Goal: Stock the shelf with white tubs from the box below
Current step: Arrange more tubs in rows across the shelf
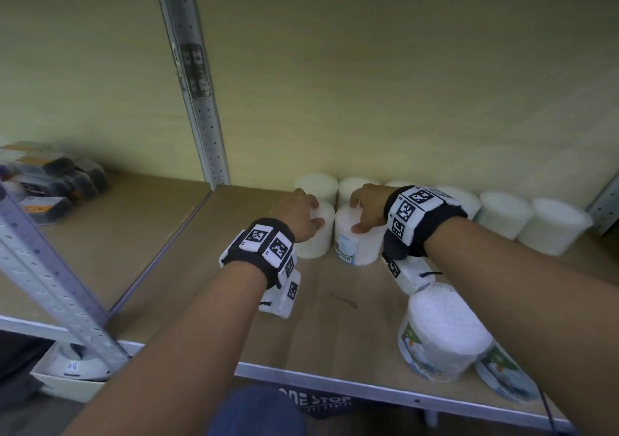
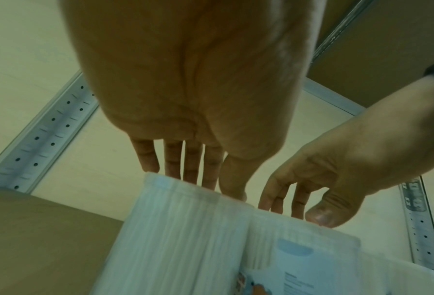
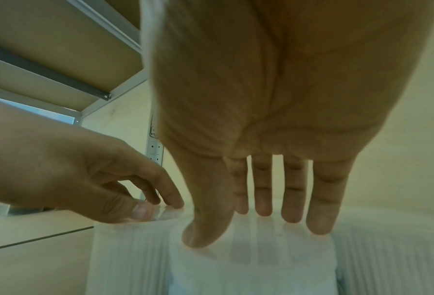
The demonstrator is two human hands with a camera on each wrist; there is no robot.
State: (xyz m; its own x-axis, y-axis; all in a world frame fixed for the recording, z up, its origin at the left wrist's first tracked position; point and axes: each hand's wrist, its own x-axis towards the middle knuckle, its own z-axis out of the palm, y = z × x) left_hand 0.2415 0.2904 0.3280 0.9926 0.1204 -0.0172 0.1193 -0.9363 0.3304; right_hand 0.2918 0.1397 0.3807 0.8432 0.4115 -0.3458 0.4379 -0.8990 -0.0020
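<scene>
Left hand (image 1: 299, 214): atop the left front tub (image 1: 316, 234), fingers straight down over its far rim, thumb on the near edge of its top; no curl round it in the left wrist view.
Right hand (image 1: 368, 208): atop the right front tub (image 1: 358, 243), four fingers stretched over the top, thumb down at the near rim; straight, not clamped, in the right wrist view.
Front tubs: two, upright, touching side by side, just ahead of the back row; a pale blue label and barcode on the right one.
Back row (image 1: 502, 213): white tubs along the rear wall; two showing behind the hands, three to the right of the right wrist, more partly hidden by that wrist, so total cannot tell.
Lying tubs: two near the front edge at the right, on their sides; the nearer one (image 1: 445, 331) with a printed label, the second (image 1: 505, 377) half behind it.
Shelf (image 1: 335, 328): brown board, metal front rail, perforated upright (image 1: 197, 100) at the rear left.
Dark packs (image 1: 50, 177): a heap on the neighbouring bay to the left, count unclear.
Box (image 1: 72, 368): below the shelf at lower left, white, one rounded white thing in it.
Wristbands: two, black, with white marker tiles, one per wrist.
</scene>
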